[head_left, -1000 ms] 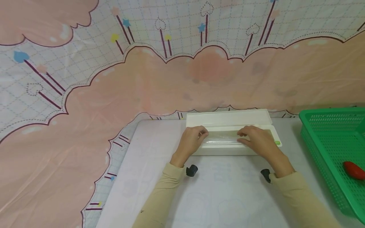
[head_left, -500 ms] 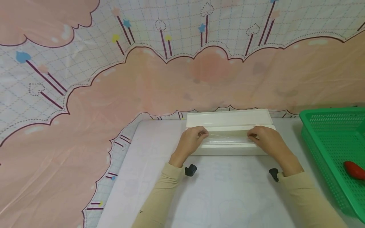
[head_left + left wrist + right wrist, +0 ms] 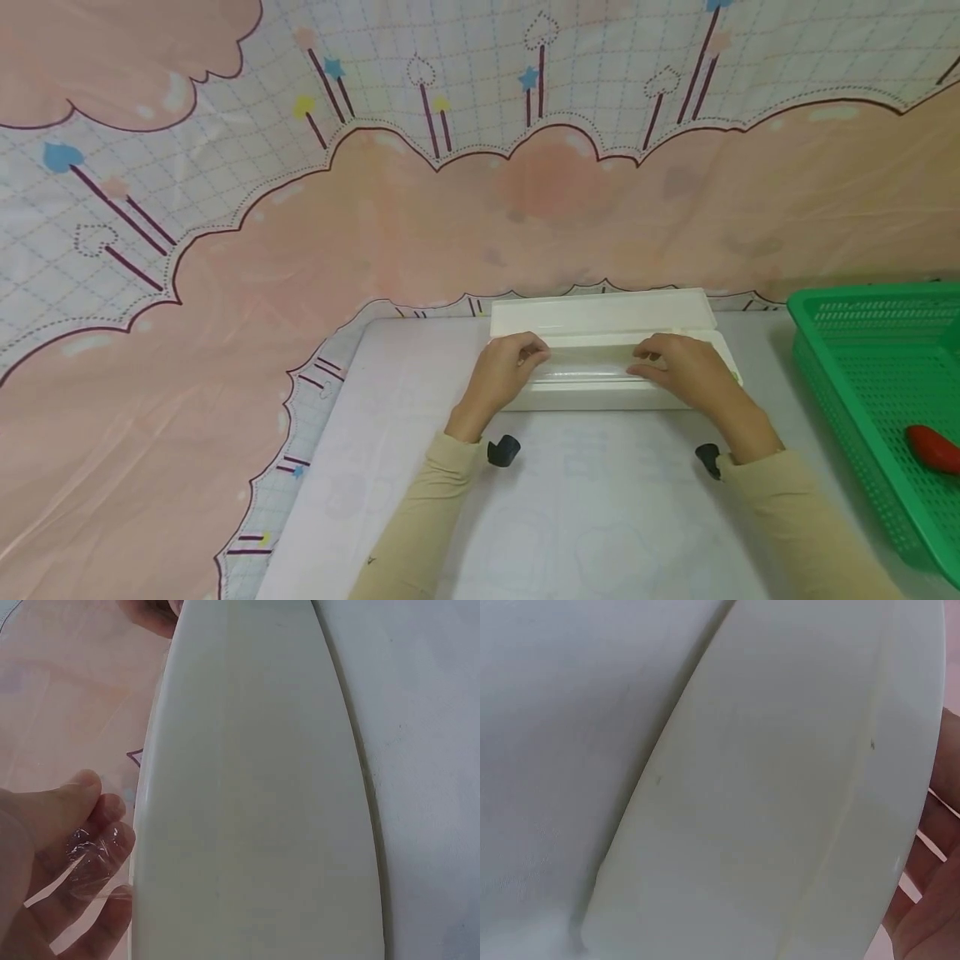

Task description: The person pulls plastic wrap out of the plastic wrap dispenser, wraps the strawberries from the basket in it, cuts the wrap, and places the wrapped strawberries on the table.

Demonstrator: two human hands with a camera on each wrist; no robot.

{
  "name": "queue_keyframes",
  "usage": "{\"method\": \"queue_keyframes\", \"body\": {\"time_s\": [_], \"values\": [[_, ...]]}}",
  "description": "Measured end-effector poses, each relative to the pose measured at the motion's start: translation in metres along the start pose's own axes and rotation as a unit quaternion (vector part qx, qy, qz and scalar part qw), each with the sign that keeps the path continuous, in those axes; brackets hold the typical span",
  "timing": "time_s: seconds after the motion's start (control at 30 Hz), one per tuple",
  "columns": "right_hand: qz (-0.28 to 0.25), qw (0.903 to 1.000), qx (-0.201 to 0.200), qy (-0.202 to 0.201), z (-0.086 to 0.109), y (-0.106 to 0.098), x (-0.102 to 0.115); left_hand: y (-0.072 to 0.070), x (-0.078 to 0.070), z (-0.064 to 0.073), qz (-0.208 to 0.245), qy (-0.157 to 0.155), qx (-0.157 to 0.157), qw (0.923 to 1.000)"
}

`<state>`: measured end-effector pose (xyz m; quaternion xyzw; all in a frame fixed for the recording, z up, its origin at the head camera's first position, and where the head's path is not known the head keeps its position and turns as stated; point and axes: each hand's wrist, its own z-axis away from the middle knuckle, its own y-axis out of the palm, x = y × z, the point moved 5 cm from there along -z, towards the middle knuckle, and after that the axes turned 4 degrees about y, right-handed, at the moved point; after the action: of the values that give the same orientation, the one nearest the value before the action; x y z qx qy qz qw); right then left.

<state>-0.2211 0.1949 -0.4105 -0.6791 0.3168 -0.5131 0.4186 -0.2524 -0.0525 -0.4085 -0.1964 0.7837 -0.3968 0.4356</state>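
A long white cling film dispenser sits on the white table, its lid tipped back. Clear film stretches across the opening between the two hands. At the left end, my left hand pinches the film edge. The left wrist view shows crumpled film between that thumb and fingers. My right hand hovers over the right part of the opening, thumb and fingertips apart. In the right wrist view the dispenser's front wall hides part of the right-hand fingers.
On the right stands a green mesh basket with a red, pepper-like object inside. A patterned curtain hangs right behind the table. Small black pieces show beside both cuffs.
My right hand moved right along the film edge, then came back left, its thumb and fingertips now parted. The left hand stays in place, pinching the film.
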Motion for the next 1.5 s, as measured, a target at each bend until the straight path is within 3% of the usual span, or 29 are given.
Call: {"method": "queue_keyframes", "body": {"time_s": [0.73,1.03,1.27,1.5], "values": [[0.021,0.9994,0.02,0.018,-0.015,0.009,0.007,-0.009,-0.007,-0.004,0.041,0.0,-0.036,0.9985],[0.046,0.9988,-0.017,0.0,-0.009,0.002,0.0,-0.013,-0.002,0.0,0.038,0.005,-0.034,0.9987],[0.046,0.9988,-0.015,-0.005,-0.002,-0.002,-0.01,-0.013,0.006,0.004,0.06,-0.001,-0.013,0.9981],[0.056,0.998,-0.025,-0.013,0.004,-0.004,-0.016,-0.01,0.013,0.011,0.075,0.01,0.038,0.9964]]}}
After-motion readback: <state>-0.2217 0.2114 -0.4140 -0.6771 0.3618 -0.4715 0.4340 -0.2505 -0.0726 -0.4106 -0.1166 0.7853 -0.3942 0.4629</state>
